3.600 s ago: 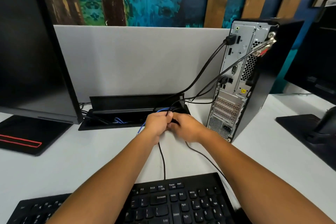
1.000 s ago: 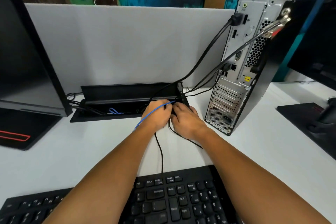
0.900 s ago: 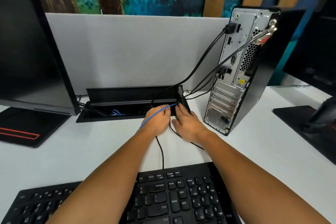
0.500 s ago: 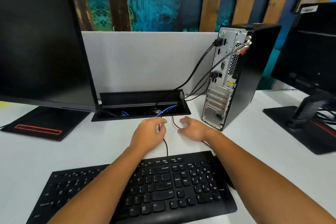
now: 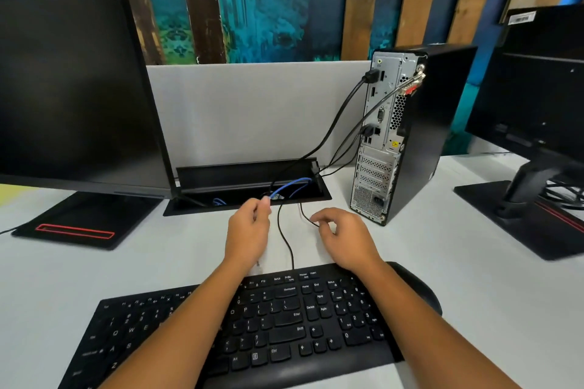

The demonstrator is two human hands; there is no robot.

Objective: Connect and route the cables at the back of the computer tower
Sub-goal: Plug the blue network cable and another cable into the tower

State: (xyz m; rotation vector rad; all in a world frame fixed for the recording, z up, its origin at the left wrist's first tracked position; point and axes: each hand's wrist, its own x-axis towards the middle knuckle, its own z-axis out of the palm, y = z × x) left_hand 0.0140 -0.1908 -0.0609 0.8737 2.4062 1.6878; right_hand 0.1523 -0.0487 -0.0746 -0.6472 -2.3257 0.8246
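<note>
Inside the cable tray (image 5: 246, 174) — blue cable (image 5: 289, 185), left hand (image 5: 249, 227) pinching it.

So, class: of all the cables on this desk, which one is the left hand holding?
The blue cable, pinched at its end by the left hand. It loops out of the desk's cable tray; the others are black.

Bright, even light, soft shadows; edges bow outward (wide lens), slight blur throughout.
</note>
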